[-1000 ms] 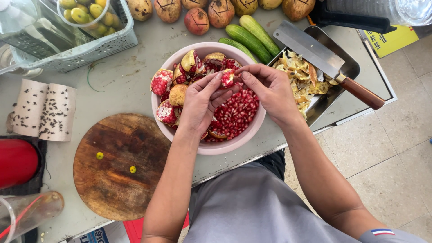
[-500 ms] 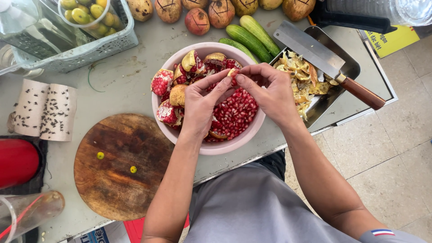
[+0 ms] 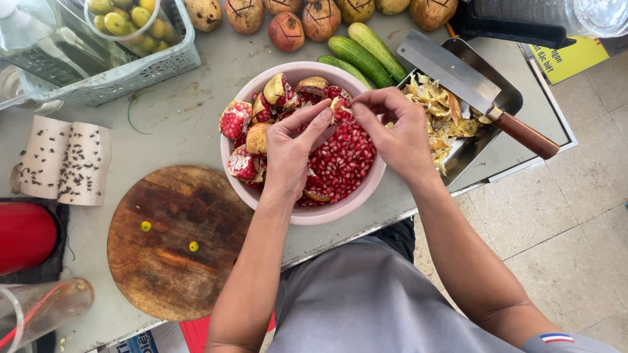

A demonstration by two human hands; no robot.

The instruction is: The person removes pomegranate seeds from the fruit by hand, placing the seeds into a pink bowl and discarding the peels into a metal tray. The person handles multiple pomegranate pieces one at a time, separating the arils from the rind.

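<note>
A pink bowl (image 3: pixel 340 209) stands in the middle of the grey counter. It holds loose red pomegranate seeds (image 3: pixel 343 163) and several broken pomegranate pieces (image 3: pixel 237 119). My left hand (image 3: pixel 291 147) and my right hand (image 3: pixel 396 127) are both over the bowl. Together they pinch one small pomegranate piece (image 3: pixel 340 108) between their fingertips, above the seeds.
A metal tray (image 3: pixel 507 98) of peel scraps with a cleaver (image 3: pixel 458 72) lies right of the bowl, near the counter edge. Cucumbers (image 3: pixel 363 52) and whole pomegranates (image 3: pixel 286 29) lie behind. A round wooden board (image 3: pixel 176 248) sits front left, a basket (image 3: pixel 124 72) back left.
Both hands stayed over the bowl; the fingertips closed in together on the small pomegranate piece and shifted slightly.
</note>
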